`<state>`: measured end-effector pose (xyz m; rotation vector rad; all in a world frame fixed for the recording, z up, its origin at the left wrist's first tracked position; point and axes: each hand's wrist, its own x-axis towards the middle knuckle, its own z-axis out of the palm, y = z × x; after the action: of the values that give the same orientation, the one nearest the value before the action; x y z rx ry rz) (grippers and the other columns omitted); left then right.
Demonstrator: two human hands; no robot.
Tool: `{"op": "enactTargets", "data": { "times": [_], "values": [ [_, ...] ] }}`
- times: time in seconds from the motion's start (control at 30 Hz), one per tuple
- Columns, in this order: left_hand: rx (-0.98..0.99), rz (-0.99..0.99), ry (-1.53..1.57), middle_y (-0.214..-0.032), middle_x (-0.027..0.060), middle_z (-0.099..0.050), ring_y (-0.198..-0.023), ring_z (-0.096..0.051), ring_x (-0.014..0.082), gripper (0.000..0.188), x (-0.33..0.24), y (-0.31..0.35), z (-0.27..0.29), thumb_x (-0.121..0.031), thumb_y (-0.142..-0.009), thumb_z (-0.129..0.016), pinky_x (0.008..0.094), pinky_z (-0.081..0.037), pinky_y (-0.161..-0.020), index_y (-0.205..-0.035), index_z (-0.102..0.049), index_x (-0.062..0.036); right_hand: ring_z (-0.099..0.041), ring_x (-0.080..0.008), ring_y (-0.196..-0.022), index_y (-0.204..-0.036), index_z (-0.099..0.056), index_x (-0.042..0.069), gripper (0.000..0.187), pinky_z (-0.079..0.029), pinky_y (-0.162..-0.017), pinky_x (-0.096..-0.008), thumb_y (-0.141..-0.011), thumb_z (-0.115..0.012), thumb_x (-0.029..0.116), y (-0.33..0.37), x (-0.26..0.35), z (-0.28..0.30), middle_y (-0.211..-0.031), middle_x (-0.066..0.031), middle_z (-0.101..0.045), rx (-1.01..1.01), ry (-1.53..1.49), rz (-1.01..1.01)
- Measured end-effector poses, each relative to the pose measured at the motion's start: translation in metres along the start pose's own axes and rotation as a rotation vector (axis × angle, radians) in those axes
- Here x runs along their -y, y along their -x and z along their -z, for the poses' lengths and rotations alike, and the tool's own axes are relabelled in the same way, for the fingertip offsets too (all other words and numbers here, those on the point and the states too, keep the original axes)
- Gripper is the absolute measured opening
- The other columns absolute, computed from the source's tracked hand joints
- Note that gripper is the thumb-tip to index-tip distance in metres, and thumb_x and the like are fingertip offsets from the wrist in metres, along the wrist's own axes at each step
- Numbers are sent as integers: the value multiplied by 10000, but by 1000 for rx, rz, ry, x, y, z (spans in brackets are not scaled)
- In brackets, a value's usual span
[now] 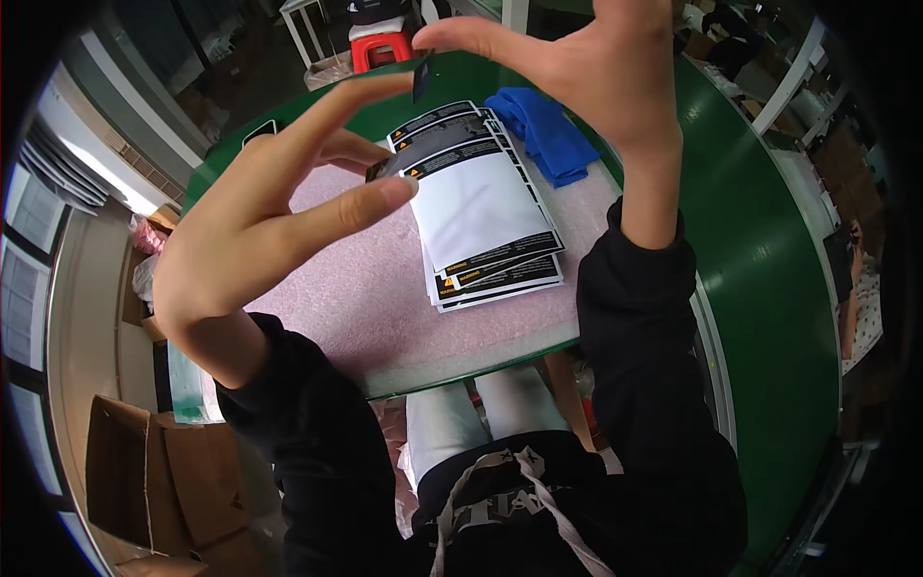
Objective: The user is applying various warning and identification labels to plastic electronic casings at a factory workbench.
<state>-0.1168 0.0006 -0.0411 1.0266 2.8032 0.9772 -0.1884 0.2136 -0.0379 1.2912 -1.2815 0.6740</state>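
My left hand (260, 207) is raised over the left of the pink pad, its thumb and fingers spread. At its index fingertip is a small thin dark piece (422, 77), seen nearly edge-on; whether it is gripped I cannot tell. Above that piece points the thumb of my right hand (596, 82), which is raised and open, its other fingers cut off by the upper edge. Below both hands lies an uneven stack of white printed sheets (486, 207) with black bands and orange warning triangles. Another dark bit (380, 170) shows beside my left fingers.
The pink foam-like pad (336, 288) covers the near part of a green table (769, 317). A crumpled blue cloth (546, 135) touches the stack's right side. A dark-edged flat object (260, 133) is partly behind my left hand. Cardboard boxes (159, 471) stand lower left; a red stool (380, 48) is beyond.
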Motion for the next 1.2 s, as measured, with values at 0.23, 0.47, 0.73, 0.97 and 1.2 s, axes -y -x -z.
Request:
{"op": "enactTargets", "data": {
  "times": [0.23, 0.47, 0.73, 0.97, 1.2],
  "values": [
    [257, 136, 90, -800, 172, -639, -806, -656, 252, 626, -17, 1, 5, -224, -858, -650, 346, -470, -791, -1361, -351, -2, -653, -186, -781, -1353, -403, 110, 819, -521, -727, -305, -635, -795, 146, 1, 21, -6, -914, -108, -663, 291, -346, -233],
    [198, 169, -27, -692, 143, -630, -687, -660, 226, 678, -14, 3, 2, -202, -856, -656, 362, -470, -816, -1378, -301, 47, -646, -175, -691, -1325, -438, 112, 732, -524, -618, -263, -671, -767, 126, 1, 23, -6, -776, -91, -632, 436, -287, -344],
    [206, 227, 48, -676, 152, -630, -599, -646, 210, 692, -16, 1, 1, -212, -850, -668, 333, -499, -708, -1372, -302, 57, -615, -169, -597, -1313, -447, 123, 707, -501, -561, -263, -677, -755, 93, 7, 25, -9, -620, -78, -584, 449, -278, -299],
    [233, 291, 32, -689, 169, -634, -562, -636, 197, 653, -17, -3, 1, -195, -847, -672, 280, -476, -514, -1344, -335, 61, -604, -189, -581, -1290, -431, 124, 675, -494, -555, -269, -693, -743, 100, -1, 27, -9, -606, -108, -576, 573, -190, -337],
    [196, 277, 17, -661, 149, -627, -536, -629, 186, 608, -16, -2, -3, -184, -845, -675, 266, -467, -494, -1325, -373, 35, -630, -202, -622, -1152, -550, 148, 508, -503, -614, -301, -677, -727, 121, 3, 29, -11, -641, -60, -614, 596, -200, -451]
  ]
}}
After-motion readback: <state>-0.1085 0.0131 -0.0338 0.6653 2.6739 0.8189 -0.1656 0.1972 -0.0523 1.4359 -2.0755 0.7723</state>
